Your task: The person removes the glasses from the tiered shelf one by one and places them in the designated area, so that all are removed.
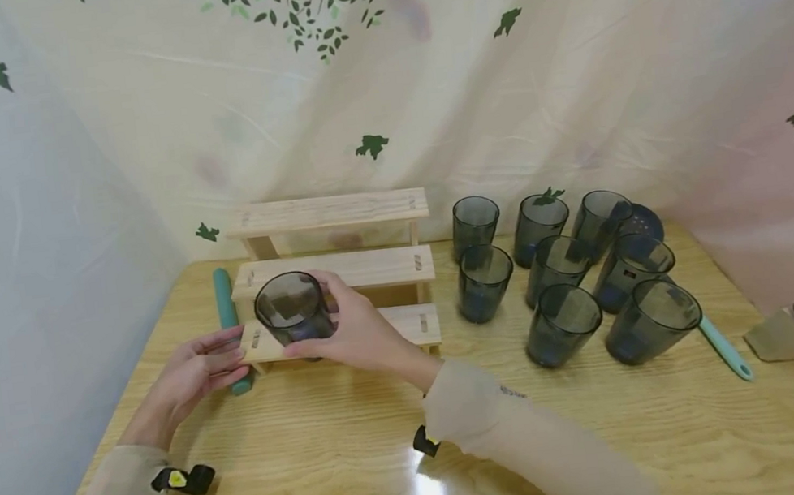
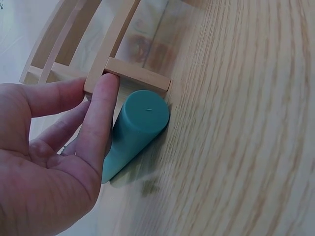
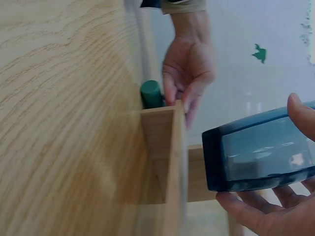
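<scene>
My right hand (image 1: 365,325) holds a smoked-grey drinking glass (image 1: 294,312), thumb on one side and fingers on the other. Its base hangs slightly above the lowest step of a three-tier wooden rack (image 1: 358,329), with a gap visible in the right wrist view. My left hand (image 1: 198,372) pinches the left end of that lowest step between thumb and finger, as the left wrist view (image 2: 54,162) shows. Just beside those fingers a teal cylinder (image 2: 145,113) lies on the table along the rack's left side.
Several matching glasses (image 1: 560,323) stand upright in rows right of the rack. Among them lies a dark-headed utensil with a light teal handle (image 1: 726,349). A jar with a black lid (image 1: 782,334) is at the far right. A printed cloth (image 1: 363,80) hangs behind the table.
</scene>
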### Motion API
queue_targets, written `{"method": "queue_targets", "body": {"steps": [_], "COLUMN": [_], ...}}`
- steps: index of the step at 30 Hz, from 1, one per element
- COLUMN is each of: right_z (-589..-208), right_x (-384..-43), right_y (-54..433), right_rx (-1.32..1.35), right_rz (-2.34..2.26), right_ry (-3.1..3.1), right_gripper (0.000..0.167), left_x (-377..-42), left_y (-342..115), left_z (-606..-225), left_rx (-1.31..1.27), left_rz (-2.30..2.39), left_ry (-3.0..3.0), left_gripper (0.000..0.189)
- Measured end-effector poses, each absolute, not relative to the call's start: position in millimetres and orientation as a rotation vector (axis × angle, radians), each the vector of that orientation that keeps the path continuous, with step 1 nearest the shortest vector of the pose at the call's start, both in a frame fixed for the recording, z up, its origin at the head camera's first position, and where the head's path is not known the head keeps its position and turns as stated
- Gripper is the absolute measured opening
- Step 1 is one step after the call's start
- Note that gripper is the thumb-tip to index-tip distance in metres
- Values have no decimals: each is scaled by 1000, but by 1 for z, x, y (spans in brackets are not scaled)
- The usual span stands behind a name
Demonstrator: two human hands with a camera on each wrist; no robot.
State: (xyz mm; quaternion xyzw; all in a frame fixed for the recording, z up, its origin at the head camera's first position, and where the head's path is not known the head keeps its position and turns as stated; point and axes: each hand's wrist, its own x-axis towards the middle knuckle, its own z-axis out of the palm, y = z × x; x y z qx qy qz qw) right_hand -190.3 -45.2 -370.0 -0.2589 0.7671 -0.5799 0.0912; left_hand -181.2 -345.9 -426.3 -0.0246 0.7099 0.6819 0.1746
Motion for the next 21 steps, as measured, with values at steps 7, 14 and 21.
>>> {"method": "queue_targets", "body": {"steps": [7,14,21], "right_z": [-343,-322,-315], "right_x": [-180,-178,-176], "right_y": [6,68,123], "right_rx": [-789,-798,-653], "right_rz": [-1793,-1931,-1866], "right_ry": [2140,2150,2358], "right_gripper": [86,87,88], "left_x": [-180,-180,-180], "left_y": [-347,-346,-348], "left_z": [-427,-426,-426], "left_rx": [-76,-80,-74], "left_rz": [1941,1932,1930], "left_ry": [2007,2019,2021], "left_gripper": [69,68,68]}}
